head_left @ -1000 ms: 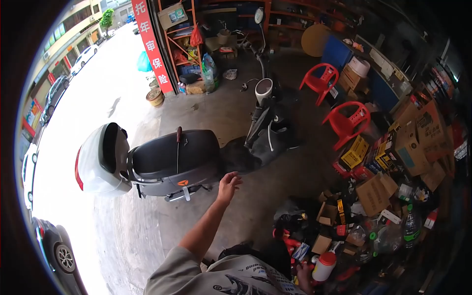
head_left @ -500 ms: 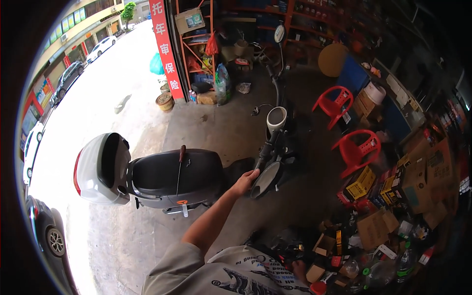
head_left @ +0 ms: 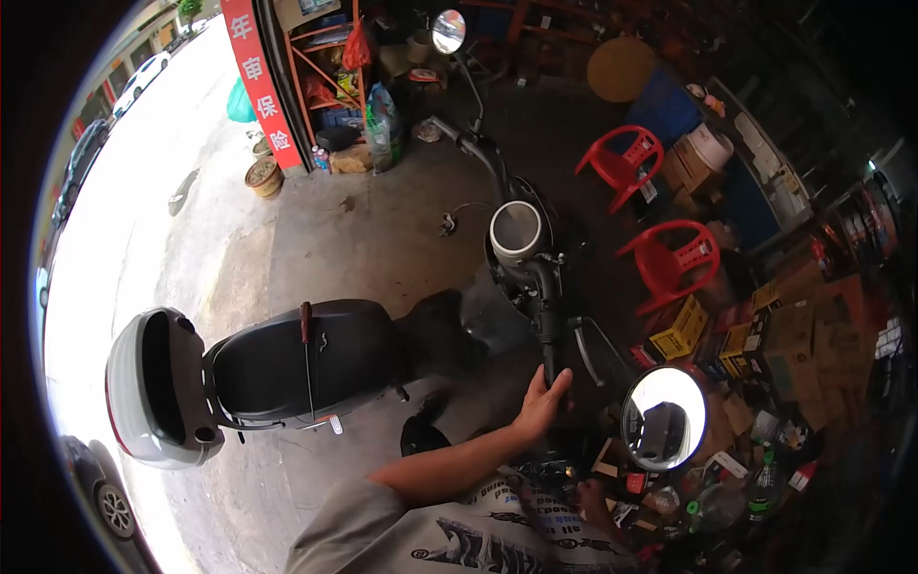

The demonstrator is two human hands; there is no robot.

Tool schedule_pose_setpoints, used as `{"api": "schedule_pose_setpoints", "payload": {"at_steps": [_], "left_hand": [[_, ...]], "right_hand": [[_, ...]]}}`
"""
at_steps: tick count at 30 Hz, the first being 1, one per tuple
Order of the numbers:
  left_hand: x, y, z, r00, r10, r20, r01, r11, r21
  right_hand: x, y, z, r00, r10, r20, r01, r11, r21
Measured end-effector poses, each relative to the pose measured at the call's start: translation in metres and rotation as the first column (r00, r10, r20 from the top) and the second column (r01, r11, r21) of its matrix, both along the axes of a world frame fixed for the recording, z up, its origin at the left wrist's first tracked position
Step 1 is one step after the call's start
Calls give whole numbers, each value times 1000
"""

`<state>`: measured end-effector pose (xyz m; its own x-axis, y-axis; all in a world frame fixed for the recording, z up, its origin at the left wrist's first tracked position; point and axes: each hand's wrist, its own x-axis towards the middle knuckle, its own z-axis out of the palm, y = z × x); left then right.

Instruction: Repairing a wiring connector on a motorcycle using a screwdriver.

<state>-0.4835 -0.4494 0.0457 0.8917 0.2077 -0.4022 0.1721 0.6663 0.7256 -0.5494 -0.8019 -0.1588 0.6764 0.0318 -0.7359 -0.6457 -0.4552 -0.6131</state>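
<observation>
Right of the frame's centre, the handlebar [head_left: 548, 325] is gripped at its end by the left hand [head_left: 547, 400], seemingly for steadying; any turn would call for a firm grasp. Low in the frame, what is held by the dim right hand [head_left: 593, 501] cannot be told.

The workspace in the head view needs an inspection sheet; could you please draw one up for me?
Surface: grey floor, brightest toward the street.
Things: scooter upright; screwdriver across its seat.
Clutter: cardboard boxes and plastic bottles piled at lower right.
Hands: left hand holds the handlebar grip; right hand low and dim, its hold unclear.
Cables: thin cord on the floor beyond the scooter; where it leads is unclear.
Surroundings: two red chairs at right; dark car at lower left.
</observation>
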Motion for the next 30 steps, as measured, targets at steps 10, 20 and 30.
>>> {"api": "schedule_pose_setpoints", "payload": {"at_steps": [10,20,30], "left_hand": [[77,-18,2,851,-293,435,408,892,-196],[69,-8,7,871,-229,434,345,915,-209],[86,-23,13,852,-150,502,343,883,-319]], "right_hand": [[-89,72,55,952,-288,104,294,955,-43],[-174,111,58,919,-390,-61,381,916,-126],[-148,84,57,979,-165,-122,148,980,-136]]}}
